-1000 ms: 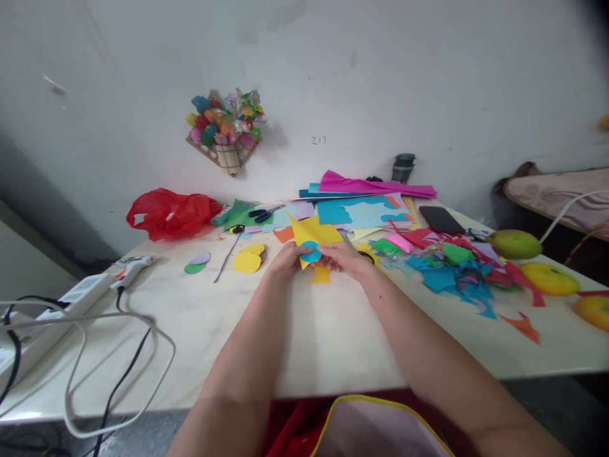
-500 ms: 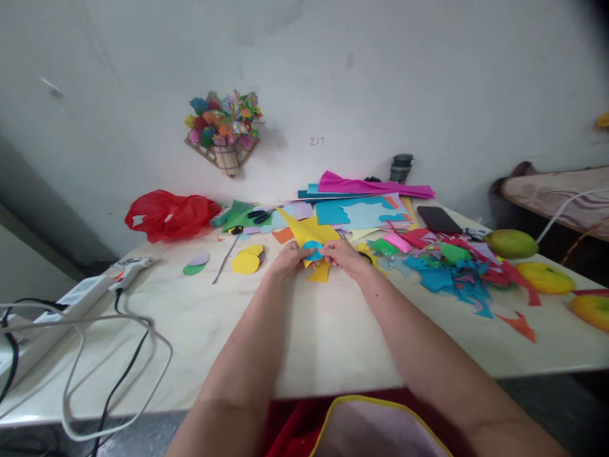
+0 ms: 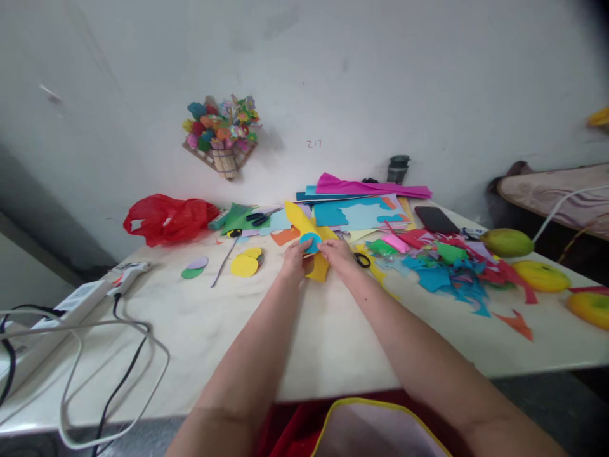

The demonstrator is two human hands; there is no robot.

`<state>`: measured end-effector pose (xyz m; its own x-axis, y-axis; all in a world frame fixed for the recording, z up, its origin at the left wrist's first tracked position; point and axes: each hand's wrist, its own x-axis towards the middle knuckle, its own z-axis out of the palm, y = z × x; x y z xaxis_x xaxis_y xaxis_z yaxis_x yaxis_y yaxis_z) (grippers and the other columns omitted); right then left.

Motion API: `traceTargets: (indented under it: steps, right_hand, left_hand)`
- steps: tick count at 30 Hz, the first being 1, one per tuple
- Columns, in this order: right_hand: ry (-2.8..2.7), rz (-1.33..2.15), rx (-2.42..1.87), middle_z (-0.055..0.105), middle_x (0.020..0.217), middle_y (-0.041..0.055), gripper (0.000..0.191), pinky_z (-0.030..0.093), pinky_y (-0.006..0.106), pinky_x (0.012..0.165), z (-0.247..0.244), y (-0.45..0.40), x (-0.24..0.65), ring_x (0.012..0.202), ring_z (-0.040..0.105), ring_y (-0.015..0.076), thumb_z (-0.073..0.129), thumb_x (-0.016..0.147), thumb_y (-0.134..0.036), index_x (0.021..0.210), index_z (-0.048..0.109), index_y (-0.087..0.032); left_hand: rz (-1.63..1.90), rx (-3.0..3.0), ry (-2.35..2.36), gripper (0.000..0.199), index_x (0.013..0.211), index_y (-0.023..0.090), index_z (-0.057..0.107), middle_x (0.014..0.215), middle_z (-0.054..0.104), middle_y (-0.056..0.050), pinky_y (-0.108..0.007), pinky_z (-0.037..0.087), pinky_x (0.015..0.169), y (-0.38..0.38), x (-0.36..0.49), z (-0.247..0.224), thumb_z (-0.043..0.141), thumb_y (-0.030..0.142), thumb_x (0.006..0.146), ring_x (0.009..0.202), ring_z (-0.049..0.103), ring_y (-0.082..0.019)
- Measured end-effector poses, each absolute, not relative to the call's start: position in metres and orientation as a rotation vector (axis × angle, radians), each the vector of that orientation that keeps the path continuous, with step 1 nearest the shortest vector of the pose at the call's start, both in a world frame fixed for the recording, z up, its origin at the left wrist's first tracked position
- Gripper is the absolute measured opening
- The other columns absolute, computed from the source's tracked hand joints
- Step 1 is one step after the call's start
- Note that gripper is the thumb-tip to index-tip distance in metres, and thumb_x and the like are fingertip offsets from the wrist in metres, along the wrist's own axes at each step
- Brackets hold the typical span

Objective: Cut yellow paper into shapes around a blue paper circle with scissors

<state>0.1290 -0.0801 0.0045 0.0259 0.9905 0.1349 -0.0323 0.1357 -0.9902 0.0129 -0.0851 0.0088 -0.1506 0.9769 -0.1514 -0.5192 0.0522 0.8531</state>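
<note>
Between both hands, over the middle of the table, are a blue disc point(image 3: 311, 242) and a yellow sheet point(image 3: 299, 219). My left hand point(image 3: 295, 257) is closed on the blue disc, thumb on its face. Fingers of my right hand point(image 3: 334, 252) pinch the right side of the disc and the yellow sheet. Part of the yellow sheet hangs below the hands. A black scissor handle point(image 3: 362, 259) lies just right of my right hand. Yellow discs point(image 3: 244, 265) lie to the left, with lilac and green discs point(image 3: 193, 273) farther left.
Colored scraps point(image 3: 447, 273), a dark phone point(image 3: 436, 219) and mango-like fruits point(image 3: 542, 277) are at the right. Behind are stacked sheets point(image 3: 352, 212) and dark scissors point(image 3: 259, 218). A red bag point(image 3: 169, 219), power strip point(image 3: 71, 304) and cables are at the left.
The yellow sheet has turned and folded, its upper tip now more upright and narrower. My left hand has shifted slightly right. More of the black scissor handle shows.
</note>
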Motion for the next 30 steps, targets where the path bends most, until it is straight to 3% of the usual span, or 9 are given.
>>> traceTargets:
  steps: [5,12,18,25,30]
  right_hand:
    - [-1.216,1.068,-1.109,0.039,0.046,-0.0063,0.026,0.024,0.028,0.052,0.005,-0.082,0.124,0.051,0.033,0.011,0.063,0.068,-0.028,0.047,0.048,-0.022]
    - [-1.12,1.129,-1.115,0.038,0.045,-0.007,0.032,0.025,0.025,0.049,0.006,-0.086,0.118,0.048,0.031,0.0101,0.062,0.073,-0.023,0.048,0.042,-0.023]
    - [-0.999,1.23,-1.094,0.039,0.043,-0.007,0.035,0.022,0.024,0.044,0.013,-0.09,0.118,0.043,0.028,0.0082,0.064,0.076,-0.021,0.05,0.042,-0.023]
    - [-1.003,1.228,-1.071,0.038,0.042,-0.0083,0.038,0.021,0.023,0.042,0.007,-0.088,0.116,0.042,0.027,0.0072,0.068,0.074,-0.022,0.052,0.037,-0.024]
    - [-1.035,1.197,-1.08,0.039,0.043,-0.0076,0.033,0.02,0.023,0.042,0.004,-0.086,0.115,0.043,0.029,0.0081,0.065,0.073,-0.023,0.051,0.04,-0.023]
  left_hand:
    - [1.473,0.564,1.032,0.037,0.065,0.02,0.053,0.051,0.053,0.005,-0.02,0.03,0.042,-0.096,0.025,0.016,0.089,0.022,0.06,0.043,0.049,-0.009]
    - [1.588,0.397,0.918,0.027,0.07,0.017,0.059,0.058,0.063,0.0,-0.023,0.046,0.051,-0.103,0.037,0.016,0.085,0.019,0.068,0.051,0.058,-0.012]
    - [1.509,0.359,0.764,0.027,0.075,0.017,0.064,0.064,0.067,-0.002,-0.026,0.05,0.056,-0.1,0.036,0.01,0.087,0.032,0.074,0.054,0.063,-0.014]
    - [1.586,0.361,0.758,0.023,0.082,0.015,0.069,0.073,0.073,-0.005,-0.029,0.058,0.073,-0.091,0.041,-0.001,0.089,0.023,0.073,0.066,0.071,-0.017]
    - [1.63,0.317,0.779,0.022,0.082,0.015,0.068,0.071,0.073,-0.004,-0.03,0.061,0.073,-0.091,0.043,0.0,0.088,0.021,0.074,0.065,0.071,-0.017]
